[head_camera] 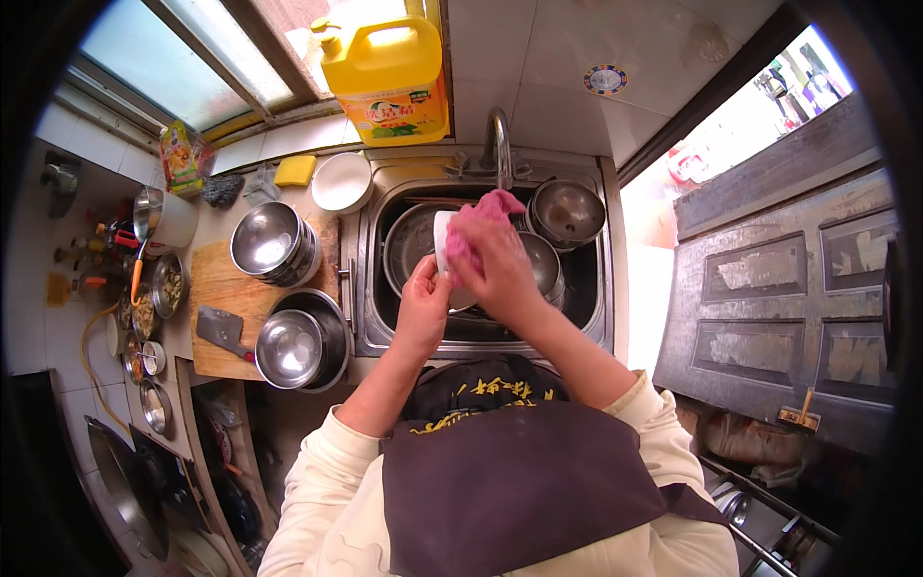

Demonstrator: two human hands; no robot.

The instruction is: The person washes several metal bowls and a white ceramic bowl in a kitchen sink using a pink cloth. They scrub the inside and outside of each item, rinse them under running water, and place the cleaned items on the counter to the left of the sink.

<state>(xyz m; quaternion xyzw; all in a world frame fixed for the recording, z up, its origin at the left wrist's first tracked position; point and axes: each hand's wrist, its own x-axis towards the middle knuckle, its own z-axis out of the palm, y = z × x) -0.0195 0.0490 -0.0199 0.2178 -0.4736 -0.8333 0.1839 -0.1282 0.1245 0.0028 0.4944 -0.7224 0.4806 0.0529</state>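
Over the sink, my left hand (425, 296) grips the lower edge of a white bowl (442, 241), which is tilted on its side. My right hand (494, 260), slightly blurred, presses a pink cloth (492, 209) against the bowl and hides much of it. Below my hands, a wide metal basin (404, 249) lies in the sink (365, 317). Metal bowls (541, 263) stand partly behind my right wrist, and another stack of metal bowls (568, 213) is at the sink's back right corner. The chrome faucet (497, 148) rises just behind the cloth.
Left of the sink, stacked metal bowls (265, 238) and a cleaver (220, 326) rest on a wooden cutting board (209, 267). A metal bowl (290, 350) sits inside a larger one. Behind are a white bowl (342, 182), a yellow sponge (294, 171) and a yellow detergent jug (393, 79).
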